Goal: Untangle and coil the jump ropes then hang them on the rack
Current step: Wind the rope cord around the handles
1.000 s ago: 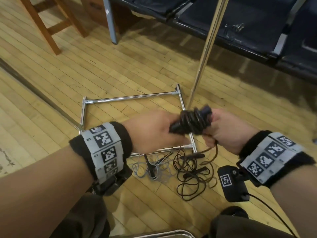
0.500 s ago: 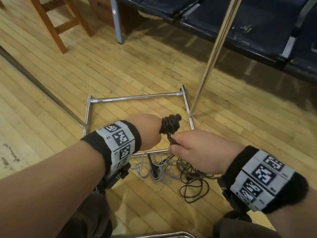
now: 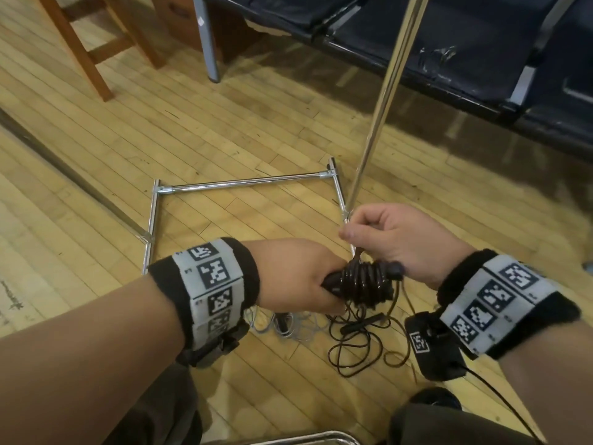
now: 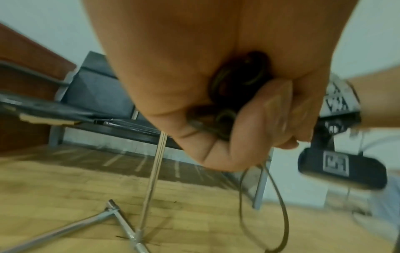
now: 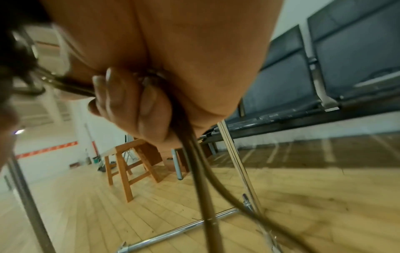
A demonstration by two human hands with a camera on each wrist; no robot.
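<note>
My left hand (image 3: 308, 281) grips a black jump rope bundle (image 3: 362, 281), its cord wound tightly round the handles; the same bundle (image 4: 236, 89) shows dark inside my curled fingers. My right hand (image 3: 385, 239) pinches the loose brown cord (image 5: 194, 154) just above the bundle, and the cord trails down to the floor. Below my hands lie a loose black rope (image 3: 359, 342) and a tangled grey rope (image 3: 288, 329). The chrome rack (image 3: 244, 183) stands on the floor beyond, its upright pole (image 3: 382, 101) rising past my right hand.
A row of dark blue seats (image 3: 449, 43) runs along the back right. A wooden stool (image 3: 96, 43) stands at the back left. A metal strip (image 3: 70, 175) crosses the wood floor on the left. A chrome bar (image 3: 288, 440) shows at the bottom edge.
The bundle has dropped lower and turned sideways in my left hand. My right hand rose from below the bundle to above it, carrying the cord round for another wrap.
</note>
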